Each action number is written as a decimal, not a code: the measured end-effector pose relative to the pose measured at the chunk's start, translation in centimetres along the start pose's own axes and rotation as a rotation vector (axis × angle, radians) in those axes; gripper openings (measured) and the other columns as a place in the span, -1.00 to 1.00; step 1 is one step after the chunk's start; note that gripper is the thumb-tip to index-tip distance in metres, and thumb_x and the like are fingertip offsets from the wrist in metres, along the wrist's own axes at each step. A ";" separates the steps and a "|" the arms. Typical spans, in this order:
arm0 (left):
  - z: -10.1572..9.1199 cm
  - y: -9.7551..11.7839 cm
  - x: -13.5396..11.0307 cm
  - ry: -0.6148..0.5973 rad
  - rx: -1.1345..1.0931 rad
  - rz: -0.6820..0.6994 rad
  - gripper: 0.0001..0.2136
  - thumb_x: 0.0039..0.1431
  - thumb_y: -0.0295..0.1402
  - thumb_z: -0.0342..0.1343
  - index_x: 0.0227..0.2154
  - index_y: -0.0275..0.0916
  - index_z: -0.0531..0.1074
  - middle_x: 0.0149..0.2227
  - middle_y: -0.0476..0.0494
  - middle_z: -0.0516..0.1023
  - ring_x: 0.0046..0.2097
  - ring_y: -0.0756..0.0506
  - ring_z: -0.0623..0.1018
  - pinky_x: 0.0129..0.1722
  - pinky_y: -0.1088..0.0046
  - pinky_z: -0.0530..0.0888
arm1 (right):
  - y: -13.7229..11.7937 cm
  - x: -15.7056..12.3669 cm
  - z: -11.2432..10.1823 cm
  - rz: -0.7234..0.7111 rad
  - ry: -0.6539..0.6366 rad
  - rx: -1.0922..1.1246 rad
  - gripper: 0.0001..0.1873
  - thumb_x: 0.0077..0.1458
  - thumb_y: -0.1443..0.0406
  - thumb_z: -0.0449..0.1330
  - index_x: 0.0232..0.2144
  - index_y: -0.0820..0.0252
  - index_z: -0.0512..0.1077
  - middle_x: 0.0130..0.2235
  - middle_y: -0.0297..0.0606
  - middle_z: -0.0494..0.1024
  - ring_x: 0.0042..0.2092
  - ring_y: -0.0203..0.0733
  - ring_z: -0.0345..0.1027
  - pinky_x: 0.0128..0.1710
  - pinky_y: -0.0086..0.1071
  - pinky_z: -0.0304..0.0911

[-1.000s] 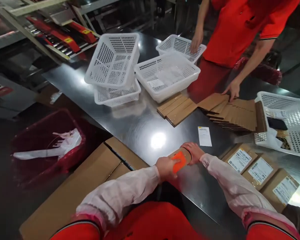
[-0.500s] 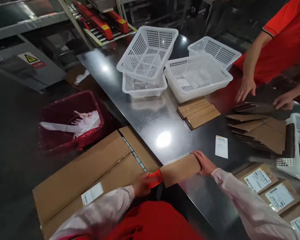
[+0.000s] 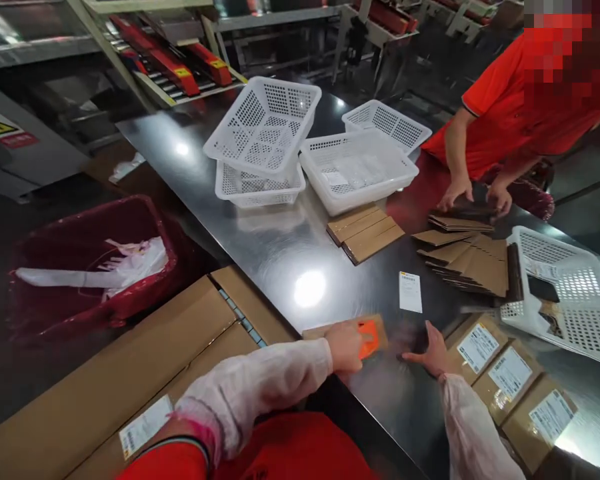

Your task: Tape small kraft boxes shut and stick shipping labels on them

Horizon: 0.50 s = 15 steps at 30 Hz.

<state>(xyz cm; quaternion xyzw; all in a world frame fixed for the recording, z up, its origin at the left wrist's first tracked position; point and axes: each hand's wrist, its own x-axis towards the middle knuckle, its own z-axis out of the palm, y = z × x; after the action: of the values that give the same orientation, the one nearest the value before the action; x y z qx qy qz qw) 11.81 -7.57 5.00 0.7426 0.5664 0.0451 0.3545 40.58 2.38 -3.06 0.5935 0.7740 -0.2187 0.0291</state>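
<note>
My left hand (image 3: 344, 345) is closed around an orange tape dispenser (image 3: 369, 339), held over a small brown cardboard box (image 3: 316, 330) at the table edge. The hand and the dispenser hide much of that box, and whether they touch it I cannot tell. To the right, my right hand (image 3: 434, 353) holds nothing, thumb and fingers spread, apart from the box. It is close to the labelled parcel (image 3: 463, 332) at the near end of a row. A white printed label (image 3: 410, 292) lies flat on the table beyond both hands.
White perforated baskets (image 3: 263, 127) stand at the back of the metal table (image 3: 260, 247). Folded cartons (image 3: 367, 233) and a fanned cardboard stack (image 3: 475, 263) lie before a co-worker (image 3: 500, 87). A large carton (image 3: 130, 353) and maroon bin (image 3: 145, 207) are at left; another basket (image 3: 580, 287) sits right.
My left hand has moved right with the dispenser, from the box's left end to over the box. My right hand has let go of the box and moved right. The view has shifted.
</note>
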 end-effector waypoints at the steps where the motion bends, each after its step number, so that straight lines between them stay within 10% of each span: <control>1: 0.4 0.4 0.8 -0.040 0.014 -0.019 -0.44 -0.02 -0.27 0.17 0.13 0.04 0.39 -0.02 -0.21 0.51 -0.04 -0.26 0.53 -0.09 0.23 0.47 | 0.0 0.1 -0.4 -0.043 -0.067 -0.031 0.26 -0.40 0.11 0.44 0.33 0.21 -0.01 0.31 0.11 0.11 0.30 0.31 -0.01 0.21 0.08 0.07; 4: 1.2 0.6 1.8 -0.071 0.040 -0.029 -0.43 0.00 -0.26 0.16 0.16 0.03 0.35 0.00 -0.24 0.51 -0.03 -0.30 0.54 -0.09 0.17 0.48 | -3.3 1.4 0.3 -0.282 -0.331 -0.144 0.36 -0.47 0.13 0.46 0.36 0.06 -0.12 0.39 -0.01 -0.04 0.38 0.30 -0.31 0.19 0.13 0.00; 8: 0.7 -0.5 0.3 -0.112 0.073 -0.044 -0.42 -0.03 -0.24 0.18 0.14 0.10 0.36 -0.04 -0.17 0.55 -0.07 -0.29 0.56 -0.13 0.19 0.50 | -8.1 3.7 1.9 -0.507 -0.458 -0.197 0.19 -0.47 0.21 0.40 0.29 0.10 0.08 0.27 -0.01 0.21 0.30 0.26 -0.09 0.14 0.07 0.03; 15: -0.3 -6.9 -14.4 -0.209 0.155 -0.271 -0.38 -0.08 -0.38 0.13 0.13 0.11 0.37 -0.18 -0.16 0.56 -0.18 -0.26 0.58 -0.22 0.26 0.50 | -7.3 4.6 2.1 -0.651 -0.408 -0.210 0.00 -0.48 0.26 0.31 0.16 0.16 0.26 0.16 -0.02 0.36 0.19 0.26 0.03 0.03 0.00 0.10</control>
<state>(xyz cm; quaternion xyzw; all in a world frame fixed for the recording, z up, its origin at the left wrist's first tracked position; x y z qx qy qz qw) 0.99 -19.30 6.02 0.6852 0.6231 -0.1244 0.3560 31.99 4.29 -4.12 0.2551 0.9182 -0.2497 0.1717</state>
